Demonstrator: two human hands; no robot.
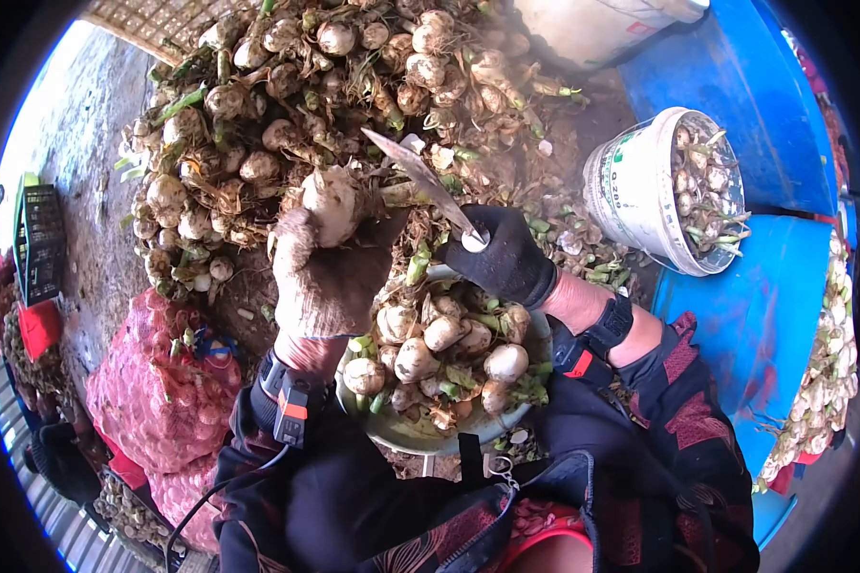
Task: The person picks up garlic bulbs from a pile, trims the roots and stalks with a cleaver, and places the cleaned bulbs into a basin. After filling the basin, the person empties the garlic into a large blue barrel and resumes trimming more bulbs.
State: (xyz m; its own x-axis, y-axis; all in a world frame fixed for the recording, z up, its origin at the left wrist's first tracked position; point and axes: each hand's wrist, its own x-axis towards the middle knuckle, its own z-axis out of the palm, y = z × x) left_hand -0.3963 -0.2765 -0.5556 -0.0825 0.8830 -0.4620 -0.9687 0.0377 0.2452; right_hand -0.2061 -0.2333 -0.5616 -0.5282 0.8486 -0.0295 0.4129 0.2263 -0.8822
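The way forward is blocked by a tall pile of bulbs [287,115], spread across the whole front. The lap is filled by a basin [420,435] heaped to its rim, so little room is left beneath the left hand [320,277] and the right hand [506,258]. The space between them is crossed by the knife [420,177], slanted up and left, just beside the gripped bulb [333,205]. On the left, passage is closed by red mesh sacks [158,382]; bare ground [86,124] is seen only beyond the pile. On the right, a littered gap is left before the white bucket [631,191], and a bare blue sheet [764,315] lies open beside it.
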